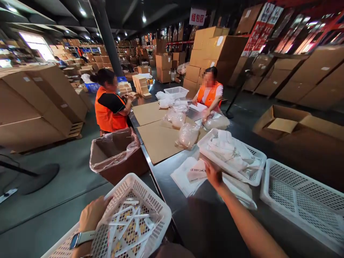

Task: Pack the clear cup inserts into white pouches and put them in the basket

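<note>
My left hand [92,214], with a watch on its wrist, grips the left rim of a white plastic basket [158,200]; its fingertips are partly hidden. Long thin white strips [131,222] and some clear film lie in that basket, which is at the table's near left edge. Over the table, my right hand [214,175] is closed on the edge of a white printed bag [197,172]. Flat white bags [185,179] lie beneath it. To its right, more white bags [240,190] lie beside a white basket [259,157] heaped with crumpled white bags [228,147].
Another white basket [292,186] stands at the right. Cardboard sheets [158,139] and filled clear plastic bags [188,134] cover the table's middle. A lined carton [115,150] stands off the left edge. Two people in orange vests [110,111] work at the far side.
</note>
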A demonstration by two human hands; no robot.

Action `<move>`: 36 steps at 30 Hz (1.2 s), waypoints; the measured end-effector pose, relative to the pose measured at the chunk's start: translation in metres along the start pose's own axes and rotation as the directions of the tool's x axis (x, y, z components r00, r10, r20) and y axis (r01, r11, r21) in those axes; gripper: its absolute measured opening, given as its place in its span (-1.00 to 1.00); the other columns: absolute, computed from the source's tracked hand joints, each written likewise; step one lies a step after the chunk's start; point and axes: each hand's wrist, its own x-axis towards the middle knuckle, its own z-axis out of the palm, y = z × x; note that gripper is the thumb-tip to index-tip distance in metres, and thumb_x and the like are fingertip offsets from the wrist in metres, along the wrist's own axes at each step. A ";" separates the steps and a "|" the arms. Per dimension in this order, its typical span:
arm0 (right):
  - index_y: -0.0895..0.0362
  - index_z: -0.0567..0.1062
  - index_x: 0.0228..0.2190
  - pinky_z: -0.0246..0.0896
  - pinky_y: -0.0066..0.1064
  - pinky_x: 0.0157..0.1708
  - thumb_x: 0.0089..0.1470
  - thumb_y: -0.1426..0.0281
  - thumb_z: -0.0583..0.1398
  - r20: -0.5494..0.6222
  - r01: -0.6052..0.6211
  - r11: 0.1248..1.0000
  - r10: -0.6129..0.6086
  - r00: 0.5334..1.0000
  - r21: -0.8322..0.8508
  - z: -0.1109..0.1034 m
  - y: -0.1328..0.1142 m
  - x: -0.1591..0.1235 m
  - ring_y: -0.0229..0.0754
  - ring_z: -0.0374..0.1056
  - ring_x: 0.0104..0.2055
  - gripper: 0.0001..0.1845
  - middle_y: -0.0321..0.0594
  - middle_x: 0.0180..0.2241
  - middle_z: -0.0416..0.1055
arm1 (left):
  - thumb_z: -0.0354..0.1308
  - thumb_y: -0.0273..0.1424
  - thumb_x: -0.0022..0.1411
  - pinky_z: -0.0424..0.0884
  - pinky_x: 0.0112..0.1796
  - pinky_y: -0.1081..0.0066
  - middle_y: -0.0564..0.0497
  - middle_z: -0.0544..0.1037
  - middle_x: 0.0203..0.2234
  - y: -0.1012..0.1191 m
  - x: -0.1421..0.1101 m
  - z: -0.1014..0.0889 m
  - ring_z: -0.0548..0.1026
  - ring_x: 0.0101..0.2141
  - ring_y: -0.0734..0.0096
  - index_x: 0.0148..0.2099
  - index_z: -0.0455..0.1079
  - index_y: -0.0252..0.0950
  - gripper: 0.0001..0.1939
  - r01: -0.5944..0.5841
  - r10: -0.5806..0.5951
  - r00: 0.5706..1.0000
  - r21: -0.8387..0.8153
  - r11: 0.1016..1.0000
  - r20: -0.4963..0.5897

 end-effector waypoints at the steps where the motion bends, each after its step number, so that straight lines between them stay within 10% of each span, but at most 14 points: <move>1: 0.12 0.56 -0.21 0.26 -0.27 -0.06 0.12 0.01 0.03 0.018 0.008 1.000 -0.008 1.000 0.023 0.010 -0.001 -0.011 0.00 0.43 -0.11 -0.48 -0.02 -0.16 0.54 | -0.26 -0.03 0.36 0.38 -0.22 0.21 -0.23 0.61 -0.23 0.003 0.006 0.000 0.56 -0.14 -0.04 -0.19 0.46 -0.27 -0.44 -0.009 0.009 1.000 0.012 1.000 0.004; 12: 0.23 0.45 -0.23 0.28 -0.25 -0.17 0.23 0.16 -0.12 -0.227 -0.331 0.932 0.358 0.906 0.149 0.098 0.067 -0.011 -0.10 0.38 -0.20 -0.50 0.00 -0.25 0.49 | -0.29 -0.07 0.40 0.38 -0.23 0.21 -0.27 0.60 -0.23 0.028 0.025 -0.013 0.55 -0.13 -0.06 -0.12 0.44 -0.32 -0.43 -0.006 0.003 1.000 0.095 0.995 0.026; 22: 0.19 0.46 -0.29 0.26 -0.16 -0.05 0.19 0.23 0.14 -0.197 -0.428 0.894 0.447 0.873 0.131 0.113 0.124 -0.043 -0.15 0.34 -0.14 -0.73 -0.17 -0.22 0.42 | -0.27 0.00 0.38 0.39 -0.22 0.21 -0.25 0.61 -0.20 0.019 0.028 -0.024 0.55 -0.12 -0.06 -0.13 0.45 -0.29 -0.41 0.093 -0.097 0.995 0.094 0.991 0.032; 30: 0.25 0.56 -0.23 0.22 -0.15 0.03 -0.02 0.49 -0.04 0.007 -0.287 0.955 0.289 0.957 -0.070 0.114 0.112 -0.025 0.00 0.37 -0.05 -0.56 0.05 -0.16 0.48 | -0.21 -0.04 0.39 0.38 -0.24 0.25 -0.20 0.62 -0.22 0.037 0.039 -0.023 0.56 -0.13 -0.01 -0.15 0.44 -0.27 -0.48 0.015 -0.014 1.000 0.117 0.993 -0.006; 36: 0.08 0.40 0.12 -0.39 0.11 0.29 0.09 0.36 0.11 0.150 -0.018 0.963 0.061 0.987 -0.270 0.133 0.060 -0.053 0.13 -0.13 0.36 -0.47 -0.02 0.28 0.12 | -0.23 -0.02 0.39 0.38 -0.22 0.21 -0.22 0.61 -0.21 0.031 0.039 -0.018 0.56 -0.13 -0.04 -0.18 0.42 -0.26 -0.48 0.008 -0.007 1.000 0.084 0.996 -0.005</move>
